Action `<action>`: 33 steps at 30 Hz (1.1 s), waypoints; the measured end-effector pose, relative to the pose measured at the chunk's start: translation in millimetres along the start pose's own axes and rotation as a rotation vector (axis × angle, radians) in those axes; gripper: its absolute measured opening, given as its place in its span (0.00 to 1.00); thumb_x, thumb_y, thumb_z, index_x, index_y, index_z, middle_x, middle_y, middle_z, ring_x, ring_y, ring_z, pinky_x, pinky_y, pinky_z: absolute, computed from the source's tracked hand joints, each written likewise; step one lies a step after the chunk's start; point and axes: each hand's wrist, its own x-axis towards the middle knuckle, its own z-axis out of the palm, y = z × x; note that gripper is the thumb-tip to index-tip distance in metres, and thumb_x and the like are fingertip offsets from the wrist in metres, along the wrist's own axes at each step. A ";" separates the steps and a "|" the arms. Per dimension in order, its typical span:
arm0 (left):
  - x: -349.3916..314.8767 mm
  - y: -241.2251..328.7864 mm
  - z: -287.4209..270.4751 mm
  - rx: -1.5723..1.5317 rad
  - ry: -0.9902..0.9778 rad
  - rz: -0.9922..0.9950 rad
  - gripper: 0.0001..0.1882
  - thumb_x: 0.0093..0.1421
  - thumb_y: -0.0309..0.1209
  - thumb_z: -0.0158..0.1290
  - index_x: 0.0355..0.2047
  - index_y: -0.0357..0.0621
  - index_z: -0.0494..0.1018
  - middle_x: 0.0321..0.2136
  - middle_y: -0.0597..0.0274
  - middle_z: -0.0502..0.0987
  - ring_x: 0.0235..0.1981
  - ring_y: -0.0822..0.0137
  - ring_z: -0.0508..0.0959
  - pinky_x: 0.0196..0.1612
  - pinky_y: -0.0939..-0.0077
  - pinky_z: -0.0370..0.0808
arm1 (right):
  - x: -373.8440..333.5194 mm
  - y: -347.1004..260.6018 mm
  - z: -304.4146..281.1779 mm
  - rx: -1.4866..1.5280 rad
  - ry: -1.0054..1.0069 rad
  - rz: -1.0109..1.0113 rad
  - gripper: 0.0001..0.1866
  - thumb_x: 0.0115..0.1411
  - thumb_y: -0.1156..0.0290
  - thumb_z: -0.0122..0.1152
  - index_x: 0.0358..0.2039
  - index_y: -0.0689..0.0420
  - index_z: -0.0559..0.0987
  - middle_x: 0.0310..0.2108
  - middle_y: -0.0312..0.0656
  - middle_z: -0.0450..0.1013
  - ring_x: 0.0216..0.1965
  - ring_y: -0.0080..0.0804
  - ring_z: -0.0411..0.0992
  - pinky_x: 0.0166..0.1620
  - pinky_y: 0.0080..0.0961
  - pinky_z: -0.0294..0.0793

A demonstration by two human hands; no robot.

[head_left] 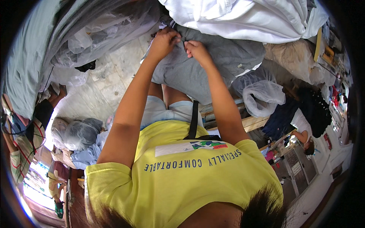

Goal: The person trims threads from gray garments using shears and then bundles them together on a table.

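Observation:
A piece of grey cloth (228,49) lies spread in front of me, its near part hanging down by my knees. My left hand (163,42) is at the cloth's far left edge, its fingers bent and closed on the fabric. Close to it on the right, my right hand (197,52) is closed in a pinch with the thumb toward the left hand. A small fold of grey fabric stands up between the two hands. The fingertips partly hide what they grip.
White cloth (243,19) is heaped beyond the grey piece. Grey fabric (28,64) hangs at the far left beside clear plastic bags (110,34). On the right are a plastic bundle (262,95) and dark cloth (281,119). Another person (304,133) is farther right.

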 end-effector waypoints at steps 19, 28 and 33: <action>-28.1 3.4 24.0 -0.153 0.099 -0.364 0.09 0.46 0.21 0.56 0.30 0.41 0.72 0.30 0.53 0.72 0.30 0.57 0.76 0.34 0.68 0.72 | 27.0 -15.6 4.8 -0.136 0.413 -0.337 0.12 0.53 0.65 0.59 0.28 0.63 0.75 0.18 0.38 0.72 0.20 0.24 0.70 0.26 0.25 0.70; -8.2 20.5 -1.3 0.124 0.096 0.146 0.11 0.49 0.22 0.53 0.35 0.45 0.74 0.29 0.58 0.74 0.30 0.56 0.75 0.31 0.67 0.73 | 18.8 -22.7 5.0 0.055 0.372 -0.260 0.11 0.54 0.67 0.59 0.29 0.63 0.75 0.21 0.38 0.73 0.20 0.21 0.71 0.21 0.18 0.70; 18.7 -3.8 -3.6 0.273 -0.241 0.308 0.10 0.52 0.28 0.51 0.36 0.49 0.75 0.30 0.60 0.74 0.30 0.57 0.76 0.32 0.66 0.74 | 28.8 -8.3 3.6 0.032 0.427 -0.442 0.09 0.52 0.69 0.60 0.32 0.59 0.74 0.22 0.41 0.74 0.22 0.28 0.73 0.25 0.24 0.71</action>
